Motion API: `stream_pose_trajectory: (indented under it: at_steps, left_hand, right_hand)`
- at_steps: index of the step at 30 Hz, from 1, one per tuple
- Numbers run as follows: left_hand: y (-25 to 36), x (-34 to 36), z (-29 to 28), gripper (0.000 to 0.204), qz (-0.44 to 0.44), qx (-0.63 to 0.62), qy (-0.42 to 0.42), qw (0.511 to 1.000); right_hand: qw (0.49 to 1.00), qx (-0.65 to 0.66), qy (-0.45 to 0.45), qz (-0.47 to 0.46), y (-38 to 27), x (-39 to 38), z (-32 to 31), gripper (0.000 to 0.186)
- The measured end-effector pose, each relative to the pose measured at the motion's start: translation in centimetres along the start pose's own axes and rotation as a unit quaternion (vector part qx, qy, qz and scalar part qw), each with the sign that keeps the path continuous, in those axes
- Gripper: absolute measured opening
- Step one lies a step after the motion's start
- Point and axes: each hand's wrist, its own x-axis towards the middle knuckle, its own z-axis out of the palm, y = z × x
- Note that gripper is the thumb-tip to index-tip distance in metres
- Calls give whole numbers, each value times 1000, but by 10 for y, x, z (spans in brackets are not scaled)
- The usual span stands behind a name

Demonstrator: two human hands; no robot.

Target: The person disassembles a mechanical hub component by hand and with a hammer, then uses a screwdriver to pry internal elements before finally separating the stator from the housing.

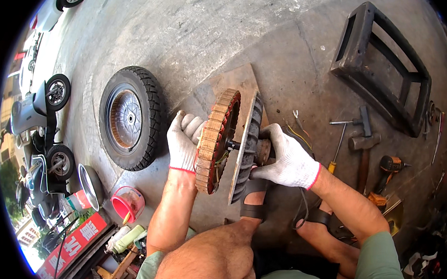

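Between my hands is a hub motor core. Its toothed stator ring point(214, 140) is brown, with red and yellow wire showing inside, and stands on edge. My left hand point(185, 144), in a white knit glove with a red cuff, is closed against the ring's left side; its thumb is hidden. To the right of the ring, a dark ribbed motor cover point(246, 148) stands parallel to it, with a dark shaft point(231, 145) between the two. My right hand point(287, 158), gloved alike, grips the round hub at the cover's outer side. A dark cable hangs below this hand.
A wheel with a knobby tyre point(132, 118) stands at left. A flat board point(240, 79) lies beyond the motor. Rightward are a black metal frame point(378, 71), hammers point(364, 143), a screwdriver point(338, 150) and a power drill point(390, 165). A pink bucket point(128, 202) is lower left.
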Motion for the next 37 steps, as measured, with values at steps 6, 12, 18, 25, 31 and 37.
stream_pose_trajectory:
  at_steps: [6, 12, 18, 25, 31, 37]
  left_hand:
    - [5, -1, 7, 53, 36, 57, 1, 998]
    - [9, -5, 2, 52, 2, -15, -55, 998]
    - [14, 2, -5, 55, 66, 98, 74, 990]
    - [9, 4, -20, 50, 80, 151, 107, 979]
    - [15, 12, -15, 52, 82, 72, 61, 992]
    - [21, 13, -23, 53, 22, 38, -5, 999]
  right_hand:
    - [999, 9, 2, 52, -8, 0, -4, 70]
    - [999, 38, -4, 14, 8, -20, -6, 79]
    - [974, 152, -18, 169, 17, -43, -10, 45]
    - [993, -108, 33, -14, 20, -33, -23, 10]
    - [993, -5, 34, 115, 13, -27, -13, 9]
    - [995, 50, -25, 84, 12, -24, -18, 55]
